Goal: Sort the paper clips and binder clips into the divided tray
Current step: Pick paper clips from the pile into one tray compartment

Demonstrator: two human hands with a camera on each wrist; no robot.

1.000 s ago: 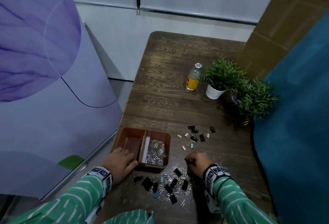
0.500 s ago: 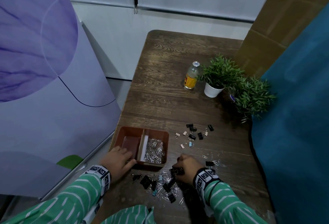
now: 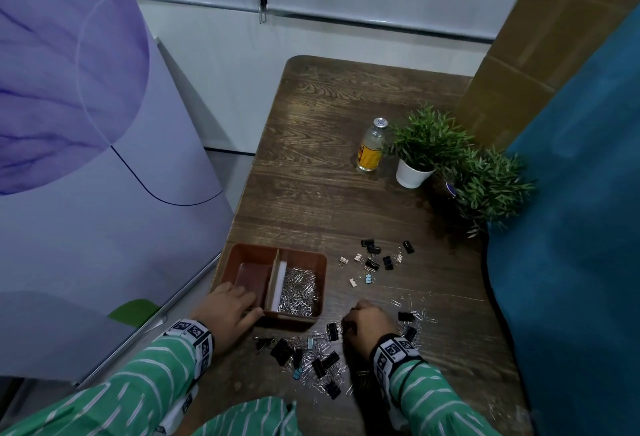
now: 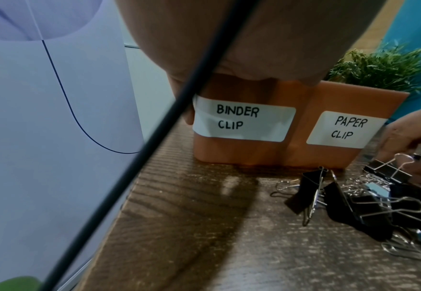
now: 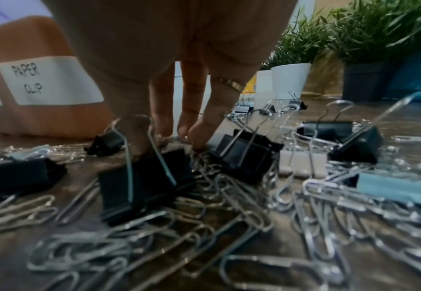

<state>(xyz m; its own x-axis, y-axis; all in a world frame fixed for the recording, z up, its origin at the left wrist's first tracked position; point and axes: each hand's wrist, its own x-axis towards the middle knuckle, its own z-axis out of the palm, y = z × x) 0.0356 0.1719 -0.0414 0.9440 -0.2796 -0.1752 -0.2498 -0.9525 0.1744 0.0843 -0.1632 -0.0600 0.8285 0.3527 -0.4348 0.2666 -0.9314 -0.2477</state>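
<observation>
A brown divided tray [image 3: 277, 249] stands near the table's left edge. Its front wall carries the labels BINDER CLIP [image 4: 239, 120] and PAPER CLIP [image 4: 346, 129]. Silver paper clips [image 3: 298, 288] fill the right compartment; the left one looks empty. My left hand [image 3: 247, 300] grips the tray's near-left corner, fingers over the rim and thumb on the front wall. Black binder clips [image 3: 304, 356] and loose paper clips [image 5: 204, 216] lie mixed in front of the tray. My right hand [image 5: 164, 137] reaches down into this pile, its fingertips and thumb pinching a few paper clips [image 5: 172, 138].
More binder clips [image 3: 374, 259] lie scattered to the right of the tray, with paper clips [image 3: 412, 307] nearer. A bottle [image 3: 372, 146] and two potted plants [image 3: 426, 145] stand further back. A blue cloth [image 3: 571, 228] borders the table's right side.
My right hand has moved left from the scattered paper clips into the mixed pile in front of the tray. The left hand has stayed on the tray.
</observation>
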